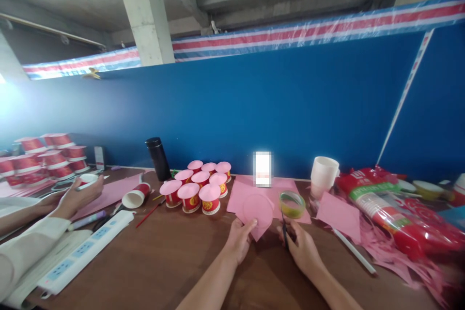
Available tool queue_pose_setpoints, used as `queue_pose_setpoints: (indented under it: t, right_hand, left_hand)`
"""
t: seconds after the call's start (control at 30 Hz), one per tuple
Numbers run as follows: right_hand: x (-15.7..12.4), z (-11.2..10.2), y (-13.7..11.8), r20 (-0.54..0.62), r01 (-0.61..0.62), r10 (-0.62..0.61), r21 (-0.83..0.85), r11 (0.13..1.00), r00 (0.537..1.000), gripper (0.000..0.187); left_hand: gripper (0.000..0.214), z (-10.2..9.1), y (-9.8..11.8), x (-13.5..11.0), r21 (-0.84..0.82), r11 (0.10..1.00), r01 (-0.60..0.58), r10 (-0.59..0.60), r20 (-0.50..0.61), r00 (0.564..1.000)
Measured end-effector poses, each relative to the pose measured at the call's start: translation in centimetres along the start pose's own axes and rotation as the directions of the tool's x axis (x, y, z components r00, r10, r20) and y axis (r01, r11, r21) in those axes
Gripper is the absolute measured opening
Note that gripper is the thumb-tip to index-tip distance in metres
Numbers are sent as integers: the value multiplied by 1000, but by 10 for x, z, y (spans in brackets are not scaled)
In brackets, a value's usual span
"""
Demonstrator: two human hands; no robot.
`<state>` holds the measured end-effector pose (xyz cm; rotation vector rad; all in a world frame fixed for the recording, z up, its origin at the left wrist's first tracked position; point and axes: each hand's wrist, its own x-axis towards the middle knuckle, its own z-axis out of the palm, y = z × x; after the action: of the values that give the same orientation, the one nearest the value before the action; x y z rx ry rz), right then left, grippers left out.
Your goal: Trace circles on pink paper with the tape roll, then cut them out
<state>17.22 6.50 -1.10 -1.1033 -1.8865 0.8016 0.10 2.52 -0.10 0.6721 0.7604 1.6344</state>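
My left hand (241, 240) pinches a piece of pink paper (257, 210), thumb on top. A round outline shows on the paper, and its lower end comes to a point. In my right hand (298, 244) is a pair of scissors (284, 230), blades pointing away from me, a little to the right of the paper. Beyond the scissors a roll of tape (292, 204), green and yellowish, rests on a larger pink sheet (237, 195). To the left stand several red paper cups (209, 203) topped with pink paper discs.
Left, a co-worker's hands (78, 196) hold a white-rimmed cup near a power strip (89, 254). A black bottle (158, 159) stands by the blue partition (290, 106). Right are stacked white cups (324, 174), a red bag of cups (395, 208), pink scraps (388, 252) and a white stick (354, 251).
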Motion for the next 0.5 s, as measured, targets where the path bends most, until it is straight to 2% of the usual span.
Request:
queue_pose_setpoints:
  t: [0.3, 0.4, 0.5]
  right_hand:
    - [0, 0, -1, -42, 26, -29, -70, 997, 999, 29]
    - [1, 1, 1, -17, 23, -25, -93, 995, 1000, 28]
    - [2, 1, 3, -13, 6, -7, -109, 994, 1000, 28]
  left_hand:
    - [39, 0, -1, 0, 50, 999, -18, 18, -6, 1000]
    - [31, 0, -2, -1, 227, 968, -108, 124, -57, 991]
    - [25, 3, 3, -1, 462, 864, -200, 271, -90, 958]
